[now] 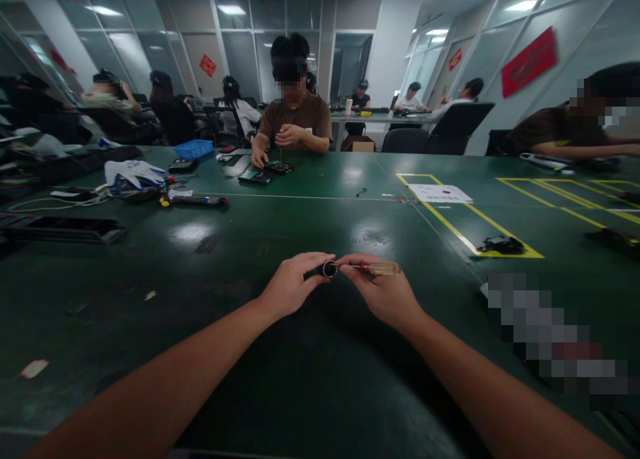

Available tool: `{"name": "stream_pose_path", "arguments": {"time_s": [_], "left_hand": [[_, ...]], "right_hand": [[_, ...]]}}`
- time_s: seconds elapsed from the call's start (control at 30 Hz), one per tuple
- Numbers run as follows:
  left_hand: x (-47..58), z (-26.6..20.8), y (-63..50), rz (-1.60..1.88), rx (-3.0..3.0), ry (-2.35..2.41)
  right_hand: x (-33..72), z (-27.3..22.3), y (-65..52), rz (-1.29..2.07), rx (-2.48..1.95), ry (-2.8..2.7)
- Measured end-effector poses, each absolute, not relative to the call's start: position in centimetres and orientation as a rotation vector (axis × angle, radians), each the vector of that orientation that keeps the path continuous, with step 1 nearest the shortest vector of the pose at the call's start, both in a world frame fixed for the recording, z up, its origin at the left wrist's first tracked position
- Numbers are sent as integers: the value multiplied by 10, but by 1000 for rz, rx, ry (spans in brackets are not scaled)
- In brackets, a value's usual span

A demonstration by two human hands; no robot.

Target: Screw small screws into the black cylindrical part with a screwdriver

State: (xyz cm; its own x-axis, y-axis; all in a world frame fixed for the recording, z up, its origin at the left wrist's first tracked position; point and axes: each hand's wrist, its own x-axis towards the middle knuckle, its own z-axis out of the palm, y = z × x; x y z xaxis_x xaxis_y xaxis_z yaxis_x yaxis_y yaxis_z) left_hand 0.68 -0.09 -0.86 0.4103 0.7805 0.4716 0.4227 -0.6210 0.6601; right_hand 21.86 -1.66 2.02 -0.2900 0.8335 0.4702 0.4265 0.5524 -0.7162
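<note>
My left hand pinches a small dark round part with a light ring-shaped rim between thumb and fingers, just above the green table. In my right hand is a screwdriver with a clear, amber-tinted handle, lying level and pointing left. Its tip meets or nearly meets the round part; whether they touch I cannot tell. Both hands are close together in the middle of the view. What the round part is exactly is too small to make out.
Across the green table, a person handles dark circuit-like parts. White gloves, a blue basket and a dark tool lie at the left. Yellow tape outlines, a paper sheet and a black part are at the right.
</note>
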Motion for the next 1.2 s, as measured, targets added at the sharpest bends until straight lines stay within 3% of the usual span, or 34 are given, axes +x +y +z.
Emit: {"name": "stream_pose_path", "arguments": {"time_s": [1.2], "left_hand": [[7, -9, -2, 1111, 2235, 1005]], "right_hand": [[219, 26, -21, 414, -1073, -1971]]}}
